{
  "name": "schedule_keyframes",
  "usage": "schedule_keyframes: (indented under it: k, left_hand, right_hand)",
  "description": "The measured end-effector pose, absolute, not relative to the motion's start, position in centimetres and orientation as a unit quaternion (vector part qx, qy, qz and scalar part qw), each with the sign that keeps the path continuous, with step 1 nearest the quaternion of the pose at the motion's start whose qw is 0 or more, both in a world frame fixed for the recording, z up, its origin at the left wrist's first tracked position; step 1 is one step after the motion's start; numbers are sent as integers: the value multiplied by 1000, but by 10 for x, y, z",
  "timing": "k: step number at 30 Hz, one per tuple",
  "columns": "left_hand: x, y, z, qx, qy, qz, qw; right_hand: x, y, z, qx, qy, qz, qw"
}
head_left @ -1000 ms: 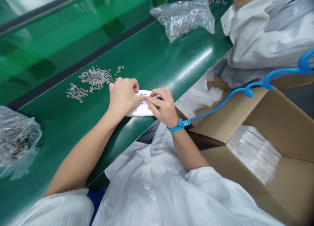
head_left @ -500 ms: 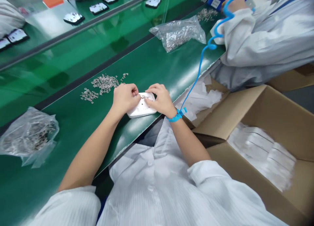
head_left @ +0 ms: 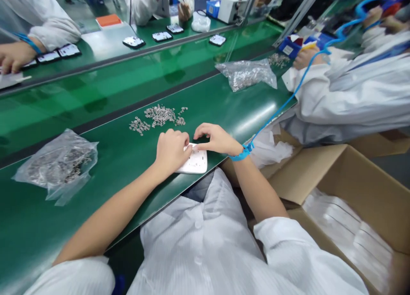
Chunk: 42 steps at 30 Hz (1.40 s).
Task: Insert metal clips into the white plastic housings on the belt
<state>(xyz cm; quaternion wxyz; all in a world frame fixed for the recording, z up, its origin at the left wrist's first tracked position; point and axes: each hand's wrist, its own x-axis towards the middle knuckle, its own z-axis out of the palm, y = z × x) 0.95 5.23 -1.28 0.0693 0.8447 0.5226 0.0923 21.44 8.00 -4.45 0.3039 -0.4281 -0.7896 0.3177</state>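
A white plastic housing [head_left: 196, 162] with small holes lies on the green bench near its front edge. My left hand [head_left: 172, 151] rests over its left part, fingers curled and pressed on it. From the right, my right hand [head_left: 215, 139], with a blue strap at the wrist, reaches to the housing's upper edge; its thumb touches the top face and its fingers are bent, apart from the thumb. Whether a small part sits between the fingers is too small to tell. Just behind the hands is a pile of small metal parts [head_left: 160, 115].
A bag of metal parts [head_left: 60, 162] lies left, another bag [head_left: 250, 74] at the back right. An open cardboard box [head_left: 378, 188] stands right, below the bench. A blue coiled cord [head_left: 288, 100] runs from my right wrist. Co-workers sit across and at the right.
The head view has tilted up, showing more of the far bench. The housing appears turned, and my right hand has shifted to its upper right, its fingers now beyond the edge.
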Motion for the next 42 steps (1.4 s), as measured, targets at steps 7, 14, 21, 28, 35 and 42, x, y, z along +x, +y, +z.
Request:
schedule_keyframes:
  k: [7, 14, 21, 28, 35, 42]
  left_hand:
    - [-17, 40, -8, 839, 528, 65, 112]
    - [-19, 47, -8, 837, 524, 60, 146]
    - [-20, 45, -8, 835, 526, 57, 152]
    - [-18, 42, -9, 846, 515, 64, 118]
    - [-18, 39, -9, 852, 510, 62, 98]
    - [-16, 42, -7, 848, 517, 54, 101]
  right_hand:
    - [195, 191, -53, -460, -808, 166, 328]
    - [196, 215, -80, -444, -844, 120, 275]
    - [205, 202, -79, -460, -843, 103, 260]
    - [196, 196, -68, -434, -847, 67, 299]
    - [195, 199, -72, -419, -871, 77, 245]
    - [193, 193, -64, -450, -833, 81, 311]
